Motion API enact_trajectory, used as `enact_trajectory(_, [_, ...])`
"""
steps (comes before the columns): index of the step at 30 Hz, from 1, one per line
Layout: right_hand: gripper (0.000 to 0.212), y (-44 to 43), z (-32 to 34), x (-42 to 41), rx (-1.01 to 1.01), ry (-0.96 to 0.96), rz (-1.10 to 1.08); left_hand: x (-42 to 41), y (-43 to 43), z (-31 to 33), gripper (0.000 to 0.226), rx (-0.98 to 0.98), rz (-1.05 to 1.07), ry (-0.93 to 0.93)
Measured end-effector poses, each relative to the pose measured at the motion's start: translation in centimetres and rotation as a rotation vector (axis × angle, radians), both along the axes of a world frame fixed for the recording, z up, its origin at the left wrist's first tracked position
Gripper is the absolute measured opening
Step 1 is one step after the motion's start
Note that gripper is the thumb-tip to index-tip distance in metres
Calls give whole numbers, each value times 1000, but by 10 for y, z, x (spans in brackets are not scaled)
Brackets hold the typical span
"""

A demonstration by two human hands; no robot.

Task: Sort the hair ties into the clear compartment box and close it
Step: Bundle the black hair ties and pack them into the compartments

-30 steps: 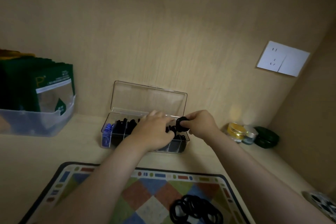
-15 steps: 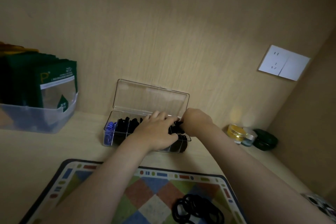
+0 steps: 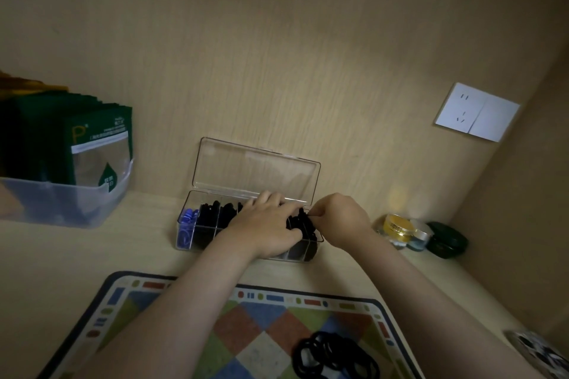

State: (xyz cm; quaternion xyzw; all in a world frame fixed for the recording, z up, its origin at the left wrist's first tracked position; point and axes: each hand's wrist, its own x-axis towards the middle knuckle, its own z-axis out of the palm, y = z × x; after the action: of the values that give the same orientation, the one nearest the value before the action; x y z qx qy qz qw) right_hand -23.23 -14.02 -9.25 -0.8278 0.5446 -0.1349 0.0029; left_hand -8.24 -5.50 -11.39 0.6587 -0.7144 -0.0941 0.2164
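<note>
Head view, risk noted first: seemingly overfilled right end of clear compartment box (image 3: 184, 243), so likely spring-back of ties on release of left hand (image 3: 264, 224), or jamming of lid (image 3: 255, 169) at closing. Left hand flat, fingers straight, pressing on middle compartments. Right hand (image 3: 341, 218) pinching black hair tie (image 3: 303, 217) over right-end compartment. Box at back of desk (image 3: 77, 255), lid upright. Blue ties (image 3: 187, 221) leftmost, black in the rest. Loose pile (image 3: 335, 354) unsorted on mat (image 3: 252, 335).

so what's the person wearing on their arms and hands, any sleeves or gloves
Nothing that shows. The left hand and right hand are bare, with no gloves, rings or watch visible, and both forearms are bare to the frame's edge, no sleeves.
</note>
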Motion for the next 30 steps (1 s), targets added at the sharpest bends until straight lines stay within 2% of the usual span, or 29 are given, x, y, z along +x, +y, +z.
enact_trajectory(2, [22,1,-3,0,37,69,55,1,-1,-1,62,-8,4,-4])
enact_trajectory(6, [28,-6,-3,-7,151,59,186,-1,1,-1,57,-9,-22,-42])
enact_trajectory(8, [27,-7,-4,-8,92,22,213,-1,2,0,57,-6,-22,-47])
enact_trajectory(11, [37,-1,-5,-11,-49,-180,166,-1,2,1,57,-4,-15,-41])
enact_trajectory(13, [35,2,-6,-12,-76,-219,176,-1,0,0,58,0,-16,-40])
enact_trajectory(17, [38,9,-10,-17,-53,14,245,-1,-4,-3,63,-36,0,-52])
enact_trajectory(20, [50,14,-14,-17,-54,96,285,-1,-4,-4,61,-44,-14,-69])
enact_trajectory(23, [47,13,-16,-17,-47,139,276,0,-2,-2,58,-31,-32,-90])
enact_trajectory(25, [39,10,-15,-19,-3,87,259,1,-1,-1,57,-35,-33,-93])
enact_trajectory(28, [36,9,-17,-25,35,-108,235,0,-1,-1,57,-40,-26,-90])
enact_trajectory(30, [37,12,-22,-28,6,-103,250,0,-2,-1,58,-46,-24,-93])
